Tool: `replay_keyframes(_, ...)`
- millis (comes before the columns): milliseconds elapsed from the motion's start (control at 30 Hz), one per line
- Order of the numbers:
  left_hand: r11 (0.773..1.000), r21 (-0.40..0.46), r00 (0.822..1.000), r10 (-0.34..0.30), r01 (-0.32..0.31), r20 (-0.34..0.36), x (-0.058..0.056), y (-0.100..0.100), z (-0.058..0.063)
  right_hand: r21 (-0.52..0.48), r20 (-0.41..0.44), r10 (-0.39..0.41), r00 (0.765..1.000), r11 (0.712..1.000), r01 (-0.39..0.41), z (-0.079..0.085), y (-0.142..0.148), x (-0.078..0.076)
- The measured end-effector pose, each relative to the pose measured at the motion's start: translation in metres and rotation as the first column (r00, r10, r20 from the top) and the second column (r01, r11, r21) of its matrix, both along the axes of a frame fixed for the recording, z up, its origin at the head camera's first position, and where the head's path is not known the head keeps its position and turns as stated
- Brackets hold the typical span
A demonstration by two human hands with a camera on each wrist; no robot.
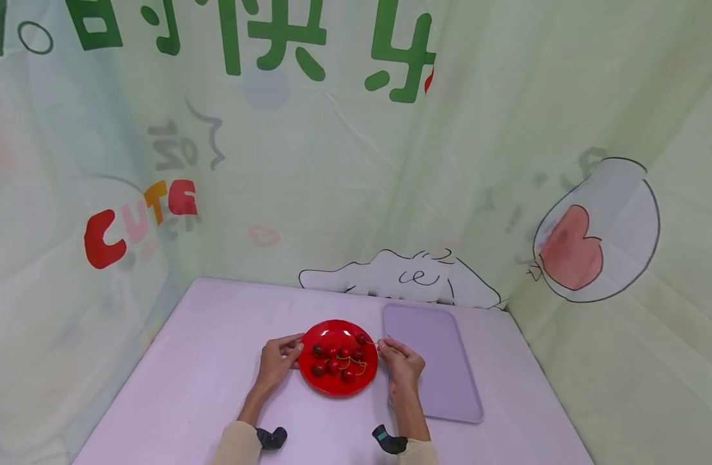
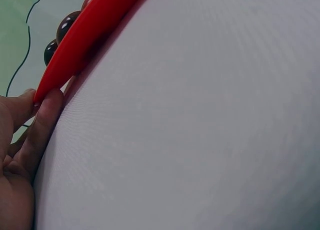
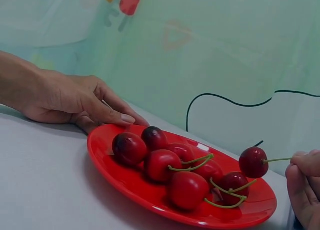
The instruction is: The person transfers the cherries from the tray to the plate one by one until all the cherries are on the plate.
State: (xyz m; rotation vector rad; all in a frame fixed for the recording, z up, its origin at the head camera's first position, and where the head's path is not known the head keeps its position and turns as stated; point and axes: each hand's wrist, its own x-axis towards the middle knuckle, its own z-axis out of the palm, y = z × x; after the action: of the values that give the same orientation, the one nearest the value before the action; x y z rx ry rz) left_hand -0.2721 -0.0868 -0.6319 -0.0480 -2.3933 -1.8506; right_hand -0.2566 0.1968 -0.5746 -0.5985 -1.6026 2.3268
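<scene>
A red plate (image 1: 326,332) with several dark red cherries (image 3: 187,190) lies on the white table, some of the fruit with green stems. At its left rim, my left hand (image 1: 276,361) pinches the plate, thumb above and fingers beneath; the left wrist view shows the rim (image 2: 47,82) between them. On the other side, my right hand (image 1: 403,367) pinches the stem of one cherry (image 3: 253,162) between thumb and finger. That cherry hangs sideways from the stem above the plate's right part. Most of the right hand is outside the right wrist view.
A flat lilac tray (image 1: 448,368) lies on the table just right of the plate, partly behind the right hand and forearm. Printed curtains (image 1: 332,194) hang along the table's back and both sides.
</scene>
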Motion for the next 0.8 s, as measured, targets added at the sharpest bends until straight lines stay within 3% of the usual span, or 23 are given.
replay_keyframes(433,1.0,0.017,1.0,-0.017,0.017,-0.014,0.0,0.001,-0.002,0.031,-0.032,-0.038,0.999,0.999,0.039,-0.012,-0.006,-0.008)
replay_keyframes(800,1.0,0.007,1.0,-0.008,0.008,-0.02,-0.003,-0.002,-0.001,0.22,-0.077,-0.055,0.996,0.973,0.071,-0.022,-0.012,-0.01)
